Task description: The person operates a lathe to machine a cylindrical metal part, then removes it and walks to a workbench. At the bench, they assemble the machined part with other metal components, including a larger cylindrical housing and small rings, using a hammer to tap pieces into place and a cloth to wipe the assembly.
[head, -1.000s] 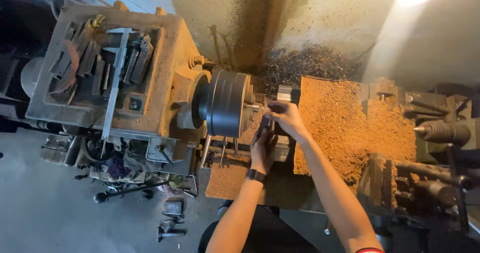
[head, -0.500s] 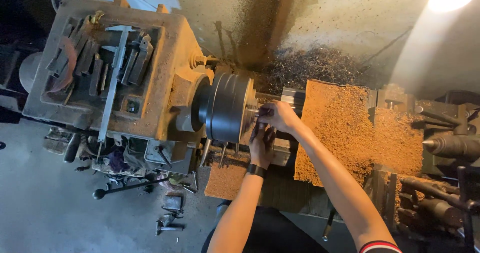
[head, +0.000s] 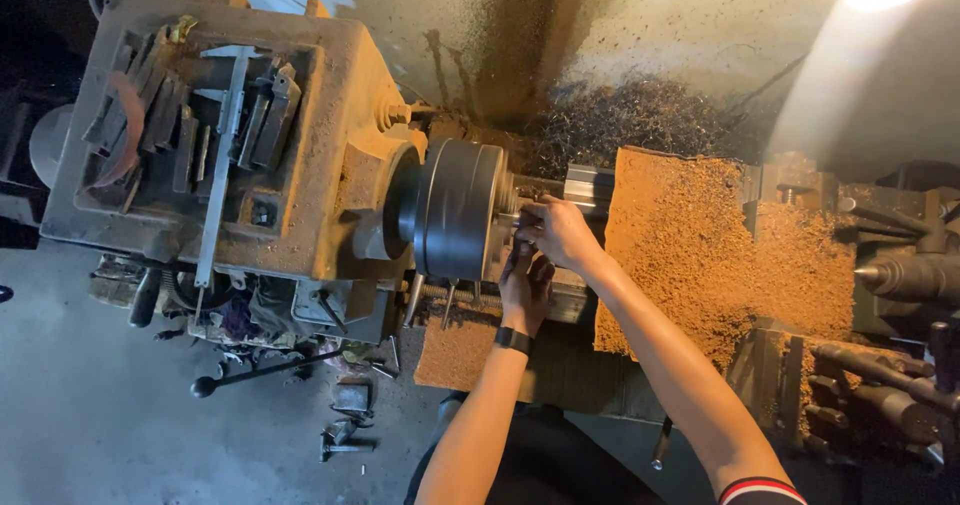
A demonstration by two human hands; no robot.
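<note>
Both hands work at the face of the chuck (head: 458,208), the dark round drum on the lathe's spindle. The right hand (head: 562,231) comes in from the lower right and rests just beside the chuck's face, fingers curled toward a small workpiece (head: 520,217) that sticks out of the chuck. Whether that grip is closed on the piece or only touching it, I cannot tell; the fingers hide the contact. The left hand (head: 524,287) sits just below the right one, under the chuck's front edge, fingers bent upward toward the same spot. Its grip is likewise hidden, so I cannot tell what it holds. A black wristband (head: 512,340) circles the left wrist.

Left of the chuck stands the headstock (head: 330,145), with flat bars and tools (head: 215,130) lying in a recess on its top. Right of the chuck, a thick layer of orange-brown chips (head: 700,255) covers the carriage. Behind the chuck, dark curled swarf (head: 640,115) is heaped against the wall. Far right of the chuck, the tailstock's point (head: 880,277) faces it.
</note>
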